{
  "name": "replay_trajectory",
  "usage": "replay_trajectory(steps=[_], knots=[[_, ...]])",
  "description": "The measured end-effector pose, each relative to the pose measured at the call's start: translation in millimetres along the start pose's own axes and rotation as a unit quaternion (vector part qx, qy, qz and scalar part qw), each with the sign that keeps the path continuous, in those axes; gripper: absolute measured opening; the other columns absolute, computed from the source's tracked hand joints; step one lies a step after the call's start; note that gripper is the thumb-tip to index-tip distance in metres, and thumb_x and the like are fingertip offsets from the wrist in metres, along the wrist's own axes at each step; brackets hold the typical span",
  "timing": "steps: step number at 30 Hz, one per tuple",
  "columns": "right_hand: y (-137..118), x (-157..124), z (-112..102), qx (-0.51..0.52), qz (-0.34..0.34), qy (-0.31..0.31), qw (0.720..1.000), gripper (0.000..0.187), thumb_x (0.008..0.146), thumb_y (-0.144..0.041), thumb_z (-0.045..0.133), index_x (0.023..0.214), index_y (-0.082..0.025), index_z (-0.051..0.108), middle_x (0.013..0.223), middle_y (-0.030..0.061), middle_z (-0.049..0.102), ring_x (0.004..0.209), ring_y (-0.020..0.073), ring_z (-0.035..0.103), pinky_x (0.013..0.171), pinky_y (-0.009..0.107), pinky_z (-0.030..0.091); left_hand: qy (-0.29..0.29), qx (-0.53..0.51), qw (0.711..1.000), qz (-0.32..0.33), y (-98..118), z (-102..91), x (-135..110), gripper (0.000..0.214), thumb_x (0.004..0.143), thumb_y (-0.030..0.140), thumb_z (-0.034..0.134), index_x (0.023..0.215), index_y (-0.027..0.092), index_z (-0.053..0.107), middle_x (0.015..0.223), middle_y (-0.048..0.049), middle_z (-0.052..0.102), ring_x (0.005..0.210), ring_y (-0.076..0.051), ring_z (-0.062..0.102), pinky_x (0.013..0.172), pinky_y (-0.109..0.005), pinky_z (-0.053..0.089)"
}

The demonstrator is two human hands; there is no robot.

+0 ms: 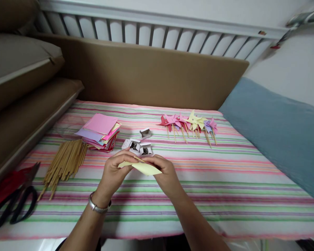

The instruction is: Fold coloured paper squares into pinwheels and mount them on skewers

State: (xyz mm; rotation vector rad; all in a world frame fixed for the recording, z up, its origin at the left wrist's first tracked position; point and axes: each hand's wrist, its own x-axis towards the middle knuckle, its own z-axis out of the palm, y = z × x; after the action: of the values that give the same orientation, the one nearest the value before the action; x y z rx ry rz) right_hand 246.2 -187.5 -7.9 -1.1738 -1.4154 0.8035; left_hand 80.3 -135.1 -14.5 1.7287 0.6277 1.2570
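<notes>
Both hands meet over the striped cloth, pinching a pale yellow paper piece (146,168) with a thin wooden stick across its top. My left hand (114,173), with a metal bracelet on its wrist, grips the paper's left end with closed fingers. My right hand (164,173) pinches the right side and the stick's tip. Just beyond the hands sit small open white boxes (137,145) holding dark pins. A row of finished paper pinwheels (190,124) on sticks lies further back to the right.
A stack of coloured paper squares (100,131) lies at back left, with a bundle of wooden sticks (64,163) beside it. Black-handled scissors (13,205) rest at the left edge. Brown cushions (21,90) rise on the left, a blue blanket (279,132) on the right.
</notes>
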Motion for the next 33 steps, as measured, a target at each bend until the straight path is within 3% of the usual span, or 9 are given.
replay_trajectory(steps=[12,25,33], knots=[[-3.4,0.2,0.1,-0.012,0.003,0.009,1.000,0.021,0.074,-0.014,0.060,0.088,-0.026,0.072,0.083,0.0027,0.069,0.079,0.0175,0.062,0.069,0.028,0.047,0.005,0.009,1.000,-0.022,1.5,0.5,1.2,0.004,0.074,0.023,0.066,0.074,0.023,0.071,0.079,-0.0037,0.071,0.079,-0.019,0.063,0.102,-0.045,0.034],[-1.8,-1.4,1.2,-0.010,-0.006,0.025,1.000,0.031,0.069,-0.006,0.057,0.088,-0.025,0.073,0.078,0.0013,0.069,0.075,0.0159,0.061,0.067,0.026,0.046,0.031,-0.022,0.998,-0.059,2.2,3.5,0.6,0.004,0.070,0.019,0.071,0.069,0.022,0.068,0.076,-0.0011,0.071,0.076,-0.017,0.064,0.102,-0.043,0.035],[-1.5,-2.9,3.5,-0.027,0.033,0.043,0.998,0.027,0.071,-0.008,0.054,0.085,-0.023,0.073,0.076,0.0013,0.065,0.070,0.0145,0.060,0.061,0.024,0.046,0.054,-0.039,0.996,-0.063,0.0,7.8,-1.0,0.004,0.068,0.019,0.072,0.068,0.021,0.069,0.082,-0.0029,0.069,0.083,-0.018,0.064,0.102,-0.045,0.037]])
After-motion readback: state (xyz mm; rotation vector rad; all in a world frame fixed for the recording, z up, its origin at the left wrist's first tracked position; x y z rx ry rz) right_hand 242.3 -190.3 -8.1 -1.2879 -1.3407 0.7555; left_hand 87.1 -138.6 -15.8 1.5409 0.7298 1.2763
